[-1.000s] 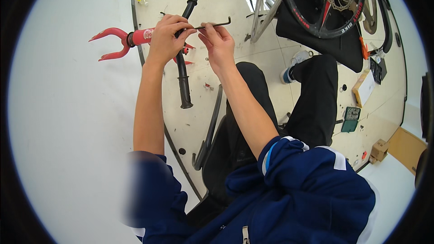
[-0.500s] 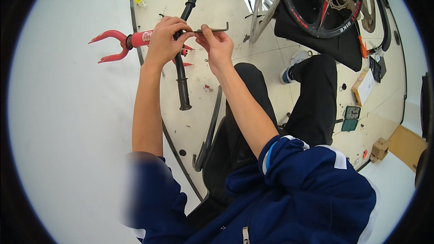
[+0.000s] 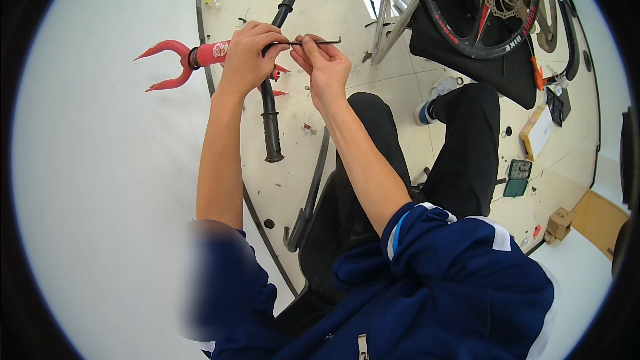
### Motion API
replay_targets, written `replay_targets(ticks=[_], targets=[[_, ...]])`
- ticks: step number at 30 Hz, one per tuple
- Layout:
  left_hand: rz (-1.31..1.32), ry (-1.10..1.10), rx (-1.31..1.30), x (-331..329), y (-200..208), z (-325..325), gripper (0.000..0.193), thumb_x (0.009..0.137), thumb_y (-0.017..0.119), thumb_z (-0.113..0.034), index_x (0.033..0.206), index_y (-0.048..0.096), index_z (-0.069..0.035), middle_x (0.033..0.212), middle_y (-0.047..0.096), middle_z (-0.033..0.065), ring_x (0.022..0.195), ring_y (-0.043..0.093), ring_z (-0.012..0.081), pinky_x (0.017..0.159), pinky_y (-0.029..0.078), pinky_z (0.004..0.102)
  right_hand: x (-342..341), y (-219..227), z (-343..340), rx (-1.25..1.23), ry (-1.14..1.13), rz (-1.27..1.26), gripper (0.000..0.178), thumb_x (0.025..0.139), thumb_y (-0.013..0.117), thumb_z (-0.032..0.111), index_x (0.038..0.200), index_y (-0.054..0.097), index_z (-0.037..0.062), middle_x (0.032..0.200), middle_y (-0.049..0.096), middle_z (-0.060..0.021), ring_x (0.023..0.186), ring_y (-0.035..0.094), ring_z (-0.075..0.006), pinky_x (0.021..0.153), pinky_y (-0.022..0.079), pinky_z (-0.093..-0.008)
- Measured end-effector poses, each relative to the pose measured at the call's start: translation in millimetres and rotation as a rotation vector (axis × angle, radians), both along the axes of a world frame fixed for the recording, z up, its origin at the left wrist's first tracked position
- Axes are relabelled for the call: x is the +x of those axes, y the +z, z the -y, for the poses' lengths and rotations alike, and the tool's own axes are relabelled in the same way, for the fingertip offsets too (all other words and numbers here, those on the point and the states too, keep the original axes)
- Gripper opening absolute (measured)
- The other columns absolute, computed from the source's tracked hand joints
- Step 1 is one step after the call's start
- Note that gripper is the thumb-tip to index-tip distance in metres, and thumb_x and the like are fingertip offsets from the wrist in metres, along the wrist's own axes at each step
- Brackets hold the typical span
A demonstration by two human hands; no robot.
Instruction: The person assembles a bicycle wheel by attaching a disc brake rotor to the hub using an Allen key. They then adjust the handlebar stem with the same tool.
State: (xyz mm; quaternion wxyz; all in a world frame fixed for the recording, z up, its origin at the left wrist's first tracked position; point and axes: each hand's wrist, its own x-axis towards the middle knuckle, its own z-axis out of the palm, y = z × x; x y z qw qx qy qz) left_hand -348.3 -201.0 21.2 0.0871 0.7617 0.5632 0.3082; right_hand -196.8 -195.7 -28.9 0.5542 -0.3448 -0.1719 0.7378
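Observation:
A black handlebar (image 3: 271,127) with rubber grips slants across a red bicycle fork (image 3: 175,60), which points to the left. My left hand (image 3: 245,60) is closed round the middle of the handlebar and hides the joint there. Between the thumb and fingers of my right hand (image 3: 325,73) is a thin dark hex key (image 3: 331,42), lying nearly level, its bent end to the right. The key's other end reaches my left fingertips; what it fits into is hidden. Below my hands, bits of red metal (image 3: 280,93) show behind the handlebar.
At the upper right a black wheel (image 3: 493,47) with a disc rests by a black chair seat (image 3: 460,70). Screwdriver (image 3: 537,75), green case (image 3: 518,179) and cardboard box (image 3: 559,223) lie on the right floor. A white surface (image 3: 100,193) fills the left.
The hex key has turned in my right fingers: its bent end stood up before and now looks short. Handlebar and fork sit slightly further right in the picture.

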Motion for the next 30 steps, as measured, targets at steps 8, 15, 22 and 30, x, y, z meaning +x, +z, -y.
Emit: replay_targets(ticks=[8, 15, 22, 30], targets=[[0.012, 0.016, -0.032, -3.2, -0.2, -2.1, 0.010, 0.079, 0.075, -0.005, 0.087, 0.072, -0.001, 0.090, 0.070, 0.0070, 0.092, 0.062, 0.0263, 0.081, 0.049, 0.0362, 9.3, -5.5, -8.7, 0.067, 0.092, 0.170, 0.024, 0.092, 0.071, 0.009, 0.107, 0.064, -0.0088, 0.101, 0.071, -0.0166, 0.089, 0.072, -0.0228, 0.084, 0.061, -0.0333], [0.004, 0.044, 0.013, -2.5, -1.8, 3.8, 0.007, 0.079, 0.075, -0.009, 0.083, 0.072, -0.005, 0.085, 0.069, 0.0038, 0.089, 0.062, 0.0230, 0.081, 0.046, 0.0362, 72.6, -11.0, -42.5, 0.748, 0.166, 0.808, 0.019, 0.092, 0.070, 0.011, 0.108, 0.069, -0.0002, 0.099, 0.072, -0.0108, 0.087, 0.070, -0.0196, 0.076, 0.056, -0.0301], [-0.197, 0.076, 0.008, -8.1, 8.9, 9.1, 0.052, 0.069, 0.086, -0.030, 0.113, 0.066, -0.012, 0.099, 0.068, 0.0043, 0.096, 0.062, 0.0260, 0.095, 0.042, 0.0426, 91.8, 2.8, -68.7, 1.108, 0.345, 1.020, 0.013, 0.091, 0.069, 0.011, 0.100, 0.071, 0.0010, 0.085, 0.070, -0.0109, 0.069, 0.066, -0.0208, 0.064, 0.051, -0.0319], [-0.371, 0.241, -0.291, -23.1, 13.1, 16.2, 0.077, 0.052, 0.094, -0.040, 0.118, 0.061, -0.018, 0.092, 0.063, 0.0019, 0.097, 0.060, 0.0238, 0.094, 0.037, 0.0441, 84.9, 9.3, -71.2, 1.148, 0.411, 1.085, 0.013, 0.092, 0.068, 0.011, 0.101, 0.071, 0.0012, 0.092, 0.072, -0.0113, 0.081, 0.068, -0.0271, 0.072, 0.053, -0.0342]])
